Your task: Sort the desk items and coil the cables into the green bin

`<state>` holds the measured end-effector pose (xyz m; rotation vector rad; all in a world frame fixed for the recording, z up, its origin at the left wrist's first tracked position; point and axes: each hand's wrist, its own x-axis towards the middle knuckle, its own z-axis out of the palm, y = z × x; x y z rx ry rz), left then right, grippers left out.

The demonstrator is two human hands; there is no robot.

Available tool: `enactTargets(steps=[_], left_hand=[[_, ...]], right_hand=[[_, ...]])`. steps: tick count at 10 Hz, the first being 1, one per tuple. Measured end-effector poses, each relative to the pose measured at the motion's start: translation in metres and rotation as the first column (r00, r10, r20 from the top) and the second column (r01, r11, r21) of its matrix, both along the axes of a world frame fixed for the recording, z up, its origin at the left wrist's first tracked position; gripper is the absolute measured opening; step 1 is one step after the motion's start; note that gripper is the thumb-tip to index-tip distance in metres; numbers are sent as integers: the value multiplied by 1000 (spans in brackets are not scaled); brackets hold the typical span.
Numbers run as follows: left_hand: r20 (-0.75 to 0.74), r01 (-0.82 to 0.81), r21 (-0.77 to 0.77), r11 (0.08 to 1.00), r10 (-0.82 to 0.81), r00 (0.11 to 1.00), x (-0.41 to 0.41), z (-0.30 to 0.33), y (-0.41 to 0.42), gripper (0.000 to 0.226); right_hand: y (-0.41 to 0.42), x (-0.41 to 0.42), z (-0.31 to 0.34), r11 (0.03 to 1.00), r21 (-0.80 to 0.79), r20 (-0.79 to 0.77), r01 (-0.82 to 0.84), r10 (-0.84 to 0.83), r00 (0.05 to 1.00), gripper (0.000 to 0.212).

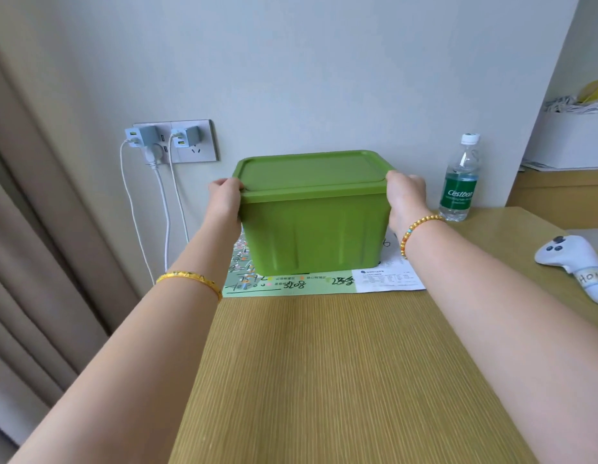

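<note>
Wood-grain desk (324, 363) against pale wall (307, 61)

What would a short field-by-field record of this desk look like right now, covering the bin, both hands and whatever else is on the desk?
bin: green bin, lid on, standing on printed papers
left hand: left hand grips the bin's left rim
right hand: right hand grips the bin's right rim
desk: wooden desk
right of bin: water bottle, upright, capped; white controller
wall: chargers plugged in, white cables hanging down

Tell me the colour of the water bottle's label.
Dark green with white lettering, on the water bottle; head view.
</note>
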<state>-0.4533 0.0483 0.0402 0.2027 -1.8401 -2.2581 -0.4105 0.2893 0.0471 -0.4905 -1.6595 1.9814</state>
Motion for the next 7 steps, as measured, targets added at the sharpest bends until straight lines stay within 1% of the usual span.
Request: enactTargets(steps=[1,2,3,4,5,6,7], left_hand=[[44,-4,-139,990,10,999,-8,6,3,26],[105,-16,-330,944,54,993,-8,16,2,19],[84,-96,-405,909,141,986,1,21,5,23],[61,-148,-473,868,200,978,20,15,15,43],[74,-116,-528,841,182,981,54,5,29,58],[37,-122,-513,849,164,986,97,4,37,53],[-16,-76,-421,904,77,997,138,12,36,40]], right_hand=[[11,-6,0,997,71,40,-10,7,999,33],[11,-4,3,988,152,54,17,-25,998,49],[8,6,4,976,218,86,17,-36,996,55],[3,26,-2,965,260,145,-40,2,989,64],[-3,53,-14,948,296,203,-119,59,977,67],[-13,90,-27,945,306,196,-117,58,979,50],[-22,129,-32,980,190,111,-58,38,993,33]])
